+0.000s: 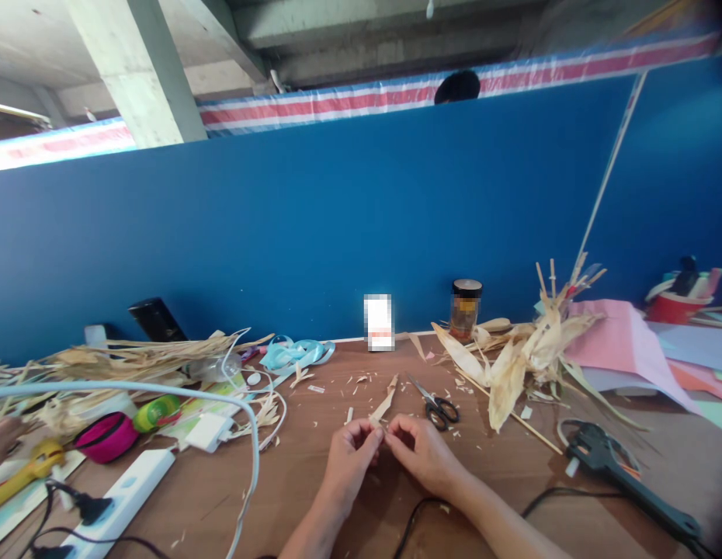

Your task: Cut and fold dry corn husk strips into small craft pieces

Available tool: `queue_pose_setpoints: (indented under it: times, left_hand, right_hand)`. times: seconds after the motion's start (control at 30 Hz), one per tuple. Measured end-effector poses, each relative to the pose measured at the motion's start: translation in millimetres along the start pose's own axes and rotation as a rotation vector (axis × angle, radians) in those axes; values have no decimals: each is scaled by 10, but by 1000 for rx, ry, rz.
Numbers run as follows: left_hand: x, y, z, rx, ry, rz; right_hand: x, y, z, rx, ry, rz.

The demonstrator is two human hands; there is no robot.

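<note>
Close together above the brown table (303,497), my left hand (356,450) and my right hand (416,450) meet at their fingertips. A narrow strip of dry corn husk (385,404) rises from between the pinched fingers, its pointed end toward the blue wall. The left thumb and index finger grip its lower end; the right fingertips press against the same spot, and whatever they pinch there is partly hidden. Just beyond my right hand lies a pair of scissors (438,407) with black handles, blades pointing away.
Dry husks (506,380) and a glue gun (617,473) lie at right, near a dark-lidded jar (466,310). At left are a power strip (119,505), a white cable (253,435), blue ribbon (294,353) and a husk pile (145,357). Another person's hand (3,439) shows at the left edge.
</note>
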State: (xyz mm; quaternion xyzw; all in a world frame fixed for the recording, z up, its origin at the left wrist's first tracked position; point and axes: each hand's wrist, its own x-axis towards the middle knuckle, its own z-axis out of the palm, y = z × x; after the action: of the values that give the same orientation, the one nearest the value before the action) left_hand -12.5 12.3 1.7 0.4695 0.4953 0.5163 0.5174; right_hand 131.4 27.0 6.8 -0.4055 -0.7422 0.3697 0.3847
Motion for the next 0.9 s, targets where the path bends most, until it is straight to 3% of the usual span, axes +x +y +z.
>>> queue_pose_setpoints:
  times: [0.9]
  left_hand:
    - [-4,18,4,15,5,1]
  right_hand:
    - [3,17,4,15,-1,-1]
